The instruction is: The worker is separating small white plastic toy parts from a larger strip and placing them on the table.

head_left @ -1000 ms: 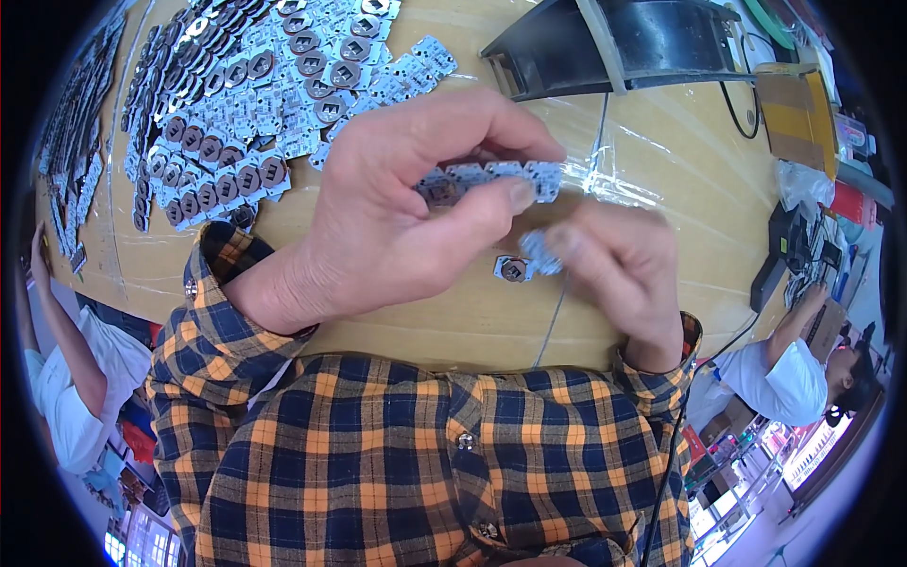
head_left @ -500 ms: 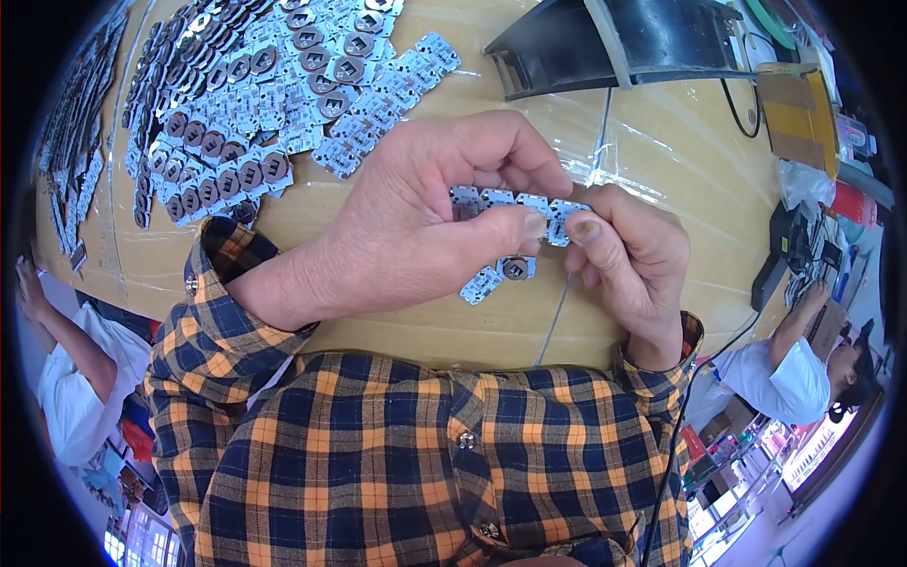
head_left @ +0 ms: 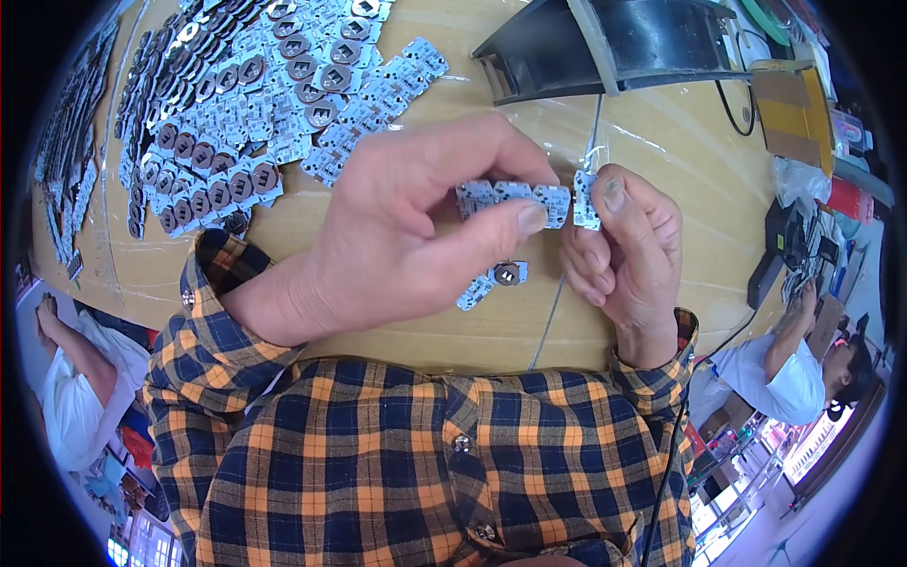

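Between the thumb and fingers of my left hand [head_left: 416, 203] is a short strip of circuit boards [head_left: 510, 194], small pale blue units joined side by side. My right hand [head_left: 628, 231] pinches a single circuit board [head_left: 587, 200], held upright under the thumb. A narrow gap separates this board from the strip's right end. Below my left hand, on the table, lie a loose board with a round brown battery holder [head_left: 510, 273] and a pale blue board [head_left: 475, 292] beside it, partly hidden by the thumb.
Many circuit board strips with round holders [head_left: 222, 189] are heaped at the far left of the table [head_left: 680, 217]. A black curved fan housing [head_left: 614, 47] stands at the back right. A cardboard piece [head_left: 798, 113] lies past it. Two people in white sit at either side.
The end board has come away from the strip. My right hand now holds it apart, turned upright, while my left hand keeps the remaining strip.
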`<state>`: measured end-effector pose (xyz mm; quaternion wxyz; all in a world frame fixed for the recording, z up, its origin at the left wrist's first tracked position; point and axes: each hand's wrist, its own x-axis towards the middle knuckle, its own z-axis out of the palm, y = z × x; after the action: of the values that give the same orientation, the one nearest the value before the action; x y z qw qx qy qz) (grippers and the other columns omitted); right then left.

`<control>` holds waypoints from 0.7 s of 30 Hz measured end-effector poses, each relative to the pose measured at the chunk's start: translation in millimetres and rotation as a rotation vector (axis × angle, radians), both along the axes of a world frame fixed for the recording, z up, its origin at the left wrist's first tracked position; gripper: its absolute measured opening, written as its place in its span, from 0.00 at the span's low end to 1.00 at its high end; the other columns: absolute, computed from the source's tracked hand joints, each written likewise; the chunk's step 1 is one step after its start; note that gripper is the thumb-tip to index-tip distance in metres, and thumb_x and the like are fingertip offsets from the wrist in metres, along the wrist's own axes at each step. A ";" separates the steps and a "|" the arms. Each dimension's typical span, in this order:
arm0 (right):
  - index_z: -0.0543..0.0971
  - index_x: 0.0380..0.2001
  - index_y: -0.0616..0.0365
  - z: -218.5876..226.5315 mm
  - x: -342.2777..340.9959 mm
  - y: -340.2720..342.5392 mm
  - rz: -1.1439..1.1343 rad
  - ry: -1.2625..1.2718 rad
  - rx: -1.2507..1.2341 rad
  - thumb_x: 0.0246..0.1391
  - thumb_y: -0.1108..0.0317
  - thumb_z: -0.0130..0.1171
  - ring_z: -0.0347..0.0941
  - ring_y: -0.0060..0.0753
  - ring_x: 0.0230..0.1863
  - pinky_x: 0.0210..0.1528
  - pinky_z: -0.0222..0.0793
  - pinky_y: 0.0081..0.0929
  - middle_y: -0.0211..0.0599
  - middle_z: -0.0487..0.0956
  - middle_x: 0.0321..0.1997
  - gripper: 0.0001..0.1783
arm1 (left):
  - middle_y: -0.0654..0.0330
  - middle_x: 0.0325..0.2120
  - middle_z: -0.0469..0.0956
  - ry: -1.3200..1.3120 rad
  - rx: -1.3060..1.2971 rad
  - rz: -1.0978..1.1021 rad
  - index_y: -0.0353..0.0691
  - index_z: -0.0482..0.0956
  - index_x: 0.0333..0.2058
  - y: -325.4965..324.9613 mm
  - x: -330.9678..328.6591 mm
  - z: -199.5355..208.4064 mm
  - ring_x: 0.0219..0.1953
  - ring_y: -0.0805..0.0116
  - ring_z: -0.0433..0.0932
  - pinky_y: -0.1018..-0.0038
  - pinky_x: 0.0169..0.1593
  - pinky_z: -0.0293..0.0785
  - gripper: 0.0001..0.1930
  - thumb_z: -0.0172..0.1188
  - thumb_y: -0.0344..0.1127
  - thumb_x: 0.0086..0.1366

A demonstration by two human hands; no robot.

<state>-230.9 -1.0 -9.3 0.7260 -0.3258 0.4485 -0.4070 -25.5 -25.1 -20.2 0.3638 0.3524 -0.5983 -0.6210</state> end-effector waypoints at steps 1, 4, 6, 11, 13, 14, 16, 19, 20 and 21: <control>0.66 0.24 0.59 0.3 1.5 0.2 0.003 0.052 -0.018 0.68 0.63 0.43 0.50 0.12 0.08 0.08 0.47 0.14 0.27 0.63 0.13 0.17 | 0.56 0.30 0.79 -0.086 -0.200 0.005 0.30 0.77 0.40 -0.4 -0.1 -1.2 0.31 0.73 0.79 0.81 0.30 0.72 0.09 0.61 0.24 0.61; 0.66 0.24 0.59 -0.3 -1.0 1.2 0.029 0.106 -0.055 0.67 0.64 0.44 0.50 0.12 0.08 0.09 0.47 0.14 0.26 0.62 0.13 0.16 | 0.55 0.29 0.79 -0.196 -0.461 0.053 0.31 0.78 0.39 -2.2 -0.5 -2.5 0.29 0.69 0.79 0.79 0.31 0.73 0.10 0.62 0.21 0.57; 0.65 0.24 0.59 -0.2 -3.0 1.4 0.056 0.104 -0.074 0.67 0.64 0.44 0.50 0.12 0.08 0.09 0.47 0.14 0.26 0.62 0.13 0.16 | 0.55 0.29 0.79 -0.206 -0.499 0.083 0.31 0.78 0.38 0.1 -2.4 -3.1 0.28 0.68 0.79 0.79 0.30 0.73 0.10 0.63 0.21 0.56; 0.67 0.23 0.60 -0.7 -1.2 1.0 0.059 0.145 -0.074 0.67 0.65 0.45 0.50 0.12 0.08 0.09 0.46 0.14 0.24 0.60 0.12 0.17 | 0.54 0.28 0.79 -0.206 -0.544 0.128 0.32 0.78 0.38 1.5 -2.8 -5.2 0.26 0.67 0.79 0.79 0.28 0.72 0.11 0.63 0.20 0.54; 0.67 0.23 0.60 0.4 -0.5 0.5 0.058 0.151 -0.071 0.67 0.65 0.45 0.50 0.12 0.08 0.09 0.46 0.14 0.24 0.60 0.12 0.17 | 0.54 0.28 0.79 -0.181 -0.556 0.149 0.32 0.78 0.38 2.0 -3.6 -6.0 0.27 0.67 0.79 0.79 0.28 0.72 0.11 0.63 0.20 0.54; 0.67 0.23 0.61 0.8 -0.2 0.3 0.056 0.156 -0.067 0.67 0.65 0.45 0.50 0.11 0.08 0.09 0.46 0.14 0.24 0.60 0.12 0.17 | 0.54 0.28 0.79 -0.181 -0.557 0.150 0.32 0.78 0.38 2.3 -3.6 -5.4 0.27 0.67 0.79 0.79 0.28 0.72 0.11 0.63 0.20 0.54; 0.67 0.23 0.61 0.4 0.7 1.1 0.043 0.155 -0.059 0.67 0.65 0.45 0.50 0.12 0.08 0.09 0.46 0.14 0.24 0.60 0.12 0.17 | 0.54 0.28 0.79 -0.194 -0.525 0.137 0.32 0.78 0.37 2.2 -3.6 -4.1 0.27 0.67 0.79 0.78 0.28 0.72 0.10 0.63 0.20 0.54; 0.67 0.23 0.61 -0.1 -0.1 1.7 0.041 0.135 -0.052 0.66 0.65 0.45 0.50 0.12 0.08 0.09 0.46 0.15 0.24 0.60 0.12 0.17 | 0.54 0.28 0.79 -0.207 -0.462 0.154 0.32 0.78 0.37 1.3 -0.7 -2.0 0.27 0.67 0.79 0.78 0.29 0.72 0.10 0.63 0.20 0.54; 0.67 0.23 0.61 -0.4 -0.8 1.9 0.052 0.118 -0.053 0.66 0.65 0.45 0.50 0.12 0.08 0.09 0.47 0.15 0.24 0.60 0.12 0.17 | 0.54 0.28 0.79 -0.207 -0.463 0.153 0.32 0.78 0.37 1.5 -1.4 -3.0 0.27 0.67 0.79 0.78 0.29 0.72 0.10 0.63 0.20 0.54; 0.67 0.23 0.61 -1.1 -1.5 2.2 0.052 0.118 -0.054 0.66 0.65 0.45 0.50 0.12 0.08 0.09 0.47 0.15 0.24 0.60 0.12 0.17 | 0.54 0.28 0.79 -0.186 -0.499 0.148 0.33 0.78 0.37 1.9 -2.7 -4.9 0.27 0.66 0.79 0.78 0.29 0.72 0.10 0.62 0.20 0.54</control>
<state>-232.4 1.2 -10.4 0.6995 -0.3803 0.4708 -0.3800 -28.2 -23.1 -25.1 0.4271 0.3503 -0.7362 -0.3910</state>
